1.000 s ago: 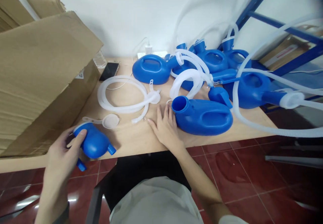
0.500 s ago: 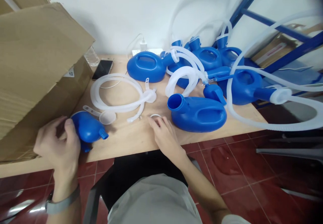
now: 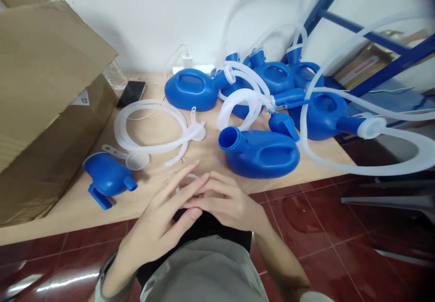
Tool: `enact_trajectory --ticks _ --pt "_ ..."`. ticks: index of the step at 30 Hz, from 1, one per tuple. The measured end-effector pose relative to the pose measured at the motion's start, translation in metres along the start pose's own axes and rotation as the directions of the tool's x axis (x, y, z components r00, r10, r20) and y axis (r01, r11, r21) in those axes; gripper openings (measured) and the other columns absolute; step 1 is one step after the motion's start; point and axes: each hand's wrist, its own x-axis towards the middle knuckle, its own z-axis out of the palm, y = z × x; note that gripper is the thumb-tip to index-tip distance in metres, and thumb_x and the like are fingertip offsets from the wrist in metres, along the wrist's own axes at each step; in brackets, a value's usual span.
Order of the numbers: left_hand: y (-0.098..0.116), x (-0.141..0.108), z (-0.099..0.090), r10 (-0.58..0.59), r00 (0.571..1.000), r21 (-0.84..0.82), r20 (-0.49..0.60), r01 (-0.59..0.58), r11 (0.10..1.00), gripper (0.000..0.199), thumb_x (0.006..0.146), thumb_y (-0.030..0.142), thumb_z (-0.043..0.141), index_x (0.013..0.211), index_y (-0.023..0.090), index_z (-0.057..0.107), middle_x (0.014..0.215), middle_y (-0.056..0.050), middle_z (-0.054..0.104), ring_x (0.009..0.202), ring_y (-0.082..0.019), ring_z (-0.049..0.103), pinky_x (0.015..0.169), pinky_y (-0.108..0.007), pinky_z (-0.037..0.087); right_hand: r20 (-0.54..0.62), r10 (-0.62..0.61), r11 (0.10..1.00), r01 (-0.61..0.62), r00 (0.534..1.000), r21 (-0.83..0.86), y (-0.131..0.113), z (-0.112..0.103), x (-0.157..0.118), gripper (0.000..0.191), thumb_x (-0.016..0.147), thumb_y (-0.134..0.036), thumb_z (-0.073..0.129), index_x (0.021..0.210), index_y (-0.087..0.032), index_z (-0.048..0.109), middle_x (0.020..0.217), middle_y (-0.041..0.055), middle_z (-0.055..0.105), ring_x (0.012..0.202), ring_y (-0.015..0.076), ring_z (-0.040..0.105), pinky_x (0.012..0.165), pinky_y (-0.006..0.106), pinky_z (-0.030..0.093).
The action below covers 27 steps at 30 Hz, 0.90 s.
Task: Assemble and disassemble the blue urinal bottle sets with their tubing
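Near the table's front edge, my left hand (image 3: 159,222) has its fingers stretched out and apart, meeting the fingertips of my right hand (image 3: 229,202). The curled fingers of my right hand hold a thin whitish ring (image 3: 192,175), mostly hidden behind the fingers. To the left lies a small blue spouted part (image 3: 108,175) beside a clear round cap (image 3: 137,160) with a perforated strap. Behind my hands a translucent hose (image 3: 149,148) is coiled. Just right of them a blue jug (image 3: 261,153) lies with its mouth uncovered.
A large cardboard box (image 3: 44,66) stands at the left, with a phone (image 3: 132,94) beside it. Several blue jugs and hoses crowd the back right, near a blue metal frame (image 3: 367,34). A power strip (image 3: 200,69) sits against the wall.
My left hand has let go of the small blue part and moved right to meet my right hand. My right hand and the ring have come lower, toward my body.
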Motion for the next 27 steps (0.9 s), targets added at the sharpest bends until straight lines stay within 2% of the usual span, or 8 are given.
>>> enact_trajectory --ticks 2,5,10,12,15,19,23,27 --pt "0.0 0.015 -0.005 -0.03 0.989 -0.085 0.146 0.043 0.995 0.062 0.108 0.039 0.062 0.166 0.042 0.041 0.168 -0.005 0.053 0.151 -0.029 0.057 0.118 -0.044 0.058 0.035 -0.03 0.998 0.028 0.999 0.062 0.004 -0.016 -0.001 0.02 0.105 -0.01 0.065 0.116 -0.017 0.08 0.107 0.0065 0.08 0.107 0.0168 0.068 0.099 0.033 0.061" --pt "-0.002 0.033 -0.008 -0.027 0.967 -0.216 0.255 0.084 0.973 0.07 0.102 0.049 0.07 0.165 0.041 0.043 0.157 -0.006 0.065 0.135 -0.029 0.07 0.106 -0.043 0.065 0.069 -0.084 0.986 0.073 0.994 0.147 0.008 -0.034 -0.004 0.018 0.103 -0.005 0.064 0.107 -0.014 0.079 0.103 0.0077 0.08 0.102 0.0156 0.07 0.096 0.03 0.062" --pt "0.003 0.049 0.002 -0.003 0.933 -0.386 0.36 0.152 0.91 0.043 0.105 0.06 0.06 0.137 0.033 0.071 0.116 -0.005 0.081 0.093 -0.024 0.078 0.079 -0.036 0.067 0.05 -0.105 0.978 0.094 0.993 0.187 0.011 -0.045 -0.001 0.014 0.104 -0.01 0.066 0.112 -0.012 0.077 0.104 0.0089 0.08 0.099 0.016 0.074 0.09 0.028 0.064" --pt "0.003 0.052 0.007 -0.052 0.962 -0.383 0.268 0.156 0.91 0.039 0.109 0.056 0.053 0.133 0.033 0.073 0.113 -0.005 0.08 0.095 -0.024 0.076 0.085 -0.038 0.067 -0.003 -0.088 0.994 0.088 0.996 0.06 0.011 -0.054 0.001 0.022 0.103 -0.014 0.07 0.125 -0.013 0.074 0.113 0.0107 0.079 0.106 0.0189 0.074 0.094 0.033 0.065" --pt "-0.003 0.064 0.019 -0.151 0.988 -0.271 -0.027 0.138 0.953 0.038 0.111 0.05 0.05 0.134 0.03 0.073 0.111 -0.007 0.077 0.094 -0.022 0.073 0.088 -0.037 0.064 -0.058 -0.045 0.96 0.027 0.997 -0.28 0.015 -0.082 -0.002 0.048 0.1 -0.02 0.076 0.147 -0.022 0.064 0.128 0.0119 0.076 0.122 0.0268 0.071 0.105 0.046 0.062" --pt "-0.014 0.098 0.046 -0.141 0.896 -0.142 -0.42 0.089 0.986 0.052 0.107 0.059 0.057 0.144 0.022 0.067 0.128 -0.012 0.068 0.101 -0.02 0.07 0.085 -0.033 0.063 -0.013 0.12 0.747 -0.099 0.993 -0.658 0.027 -0.122 -0.013 0.064 0.096 -0.045 0.082 0.153 -0.027 0.06 0.142 0.0168 0.069 0.137 0.0399 0.062 0.113 0.063 0.054" --pt "-0.015 0.125 0.075 -0.174 0.89 -0.218 -0.422 0.086 0.972 0.051 0.109 0.057 0.053 0.148 0.026 0.062 0.14 -0.011 0.065 0.122 -0.022 0.069 0.102 -0.036 0.06 0.122 0.27 0.655 -0.089 0.955 -0.751 0.045 -0.133 -0.021 0.063 0.101 -0.059 0.068 0.149 -0.019 0.063 0.147 0.0194 0.068 0.134 0.0422 0.065 0.108 0.062 0.057" --pt "-0.009 0.128 0.09 -0.144 0.894 -0.204 -0.423 0.061 0.977 0.046 0.111 0.051 0.052 0.147 0.025 0.061 0.143 -0.012 0.065 0.132 -0.022 0.066 0.112 -0.037 0.057 0.133 0.221 0.646 -0.043 0.966 -0.762 0.057 -0.128 -0.022 0.059 0.101 -0.062 0.067 0.139 -0.017 0.071 0.134 0.0167 0.076 0.111 0.0359 0.076 0.09 0.05 0.062"
